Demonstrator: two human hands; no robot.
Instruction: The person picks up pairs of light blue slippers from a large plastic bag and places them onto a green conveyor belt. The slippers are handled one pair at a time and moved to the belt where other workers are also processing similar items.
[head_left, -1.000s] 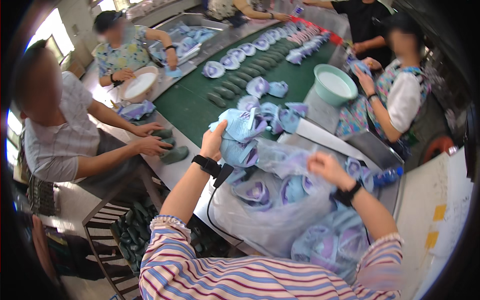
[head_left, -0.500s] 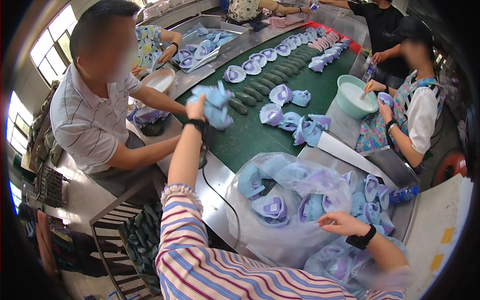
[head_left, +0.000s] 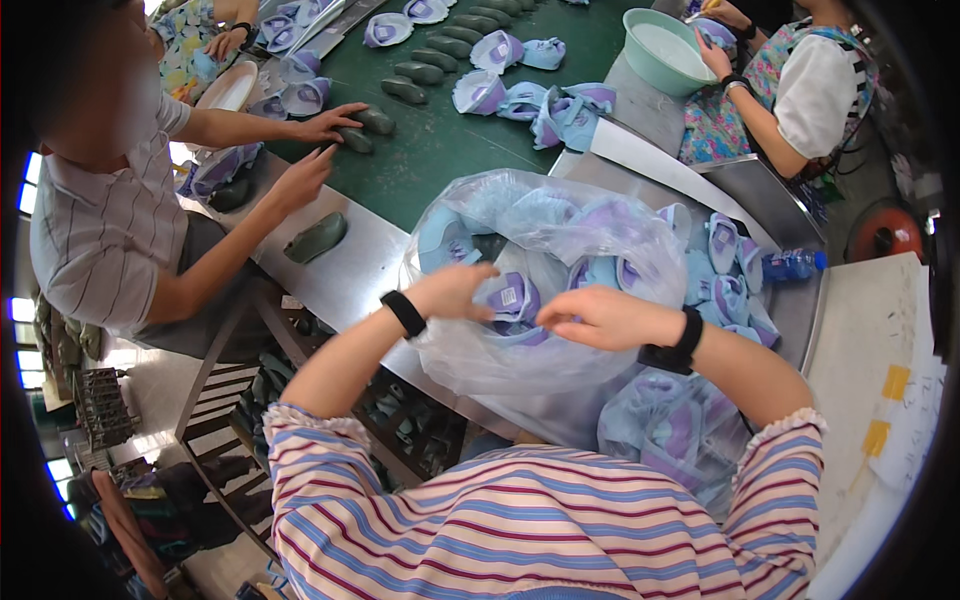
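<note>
My left hand (head_left: pixel 455 291), slightly blurred, hovers over the near left part of a clear plastic bag (head_left: pixel 545 378). Its fingers are stretched out and nothing shows in them. To its right, my right hand (head_left: pixel 612 318) hangs above the same bag, fingers loosely bent and apart, also without anything visible in it. The bag gapes and holds several light blue and purple shoe uppers. One purple upper (head_left: pixel 508 296) with a white label lies between my two hands. Whether either hand touches the bag cannot be made out.
Dark green shoe lasts (head_left: pixel 404 91) and more uppers (head_left: pixel 480 92) lie on the green belt (head_left: pixel 400 185). At left, a co-worker's hands (head_left: pixel 335 125) handle lasts. A single last (head_left: pixel 316 237) lies on the metal edge. A blue bottle (head_left: pixel 793 265) and a pale green basin (head_left: pixel 668 55) are at right.
My left hand has let go of the blue uppers it held out over the belt and come back to the bag. My right hand has moved left. The view has shifted downward.
</note>
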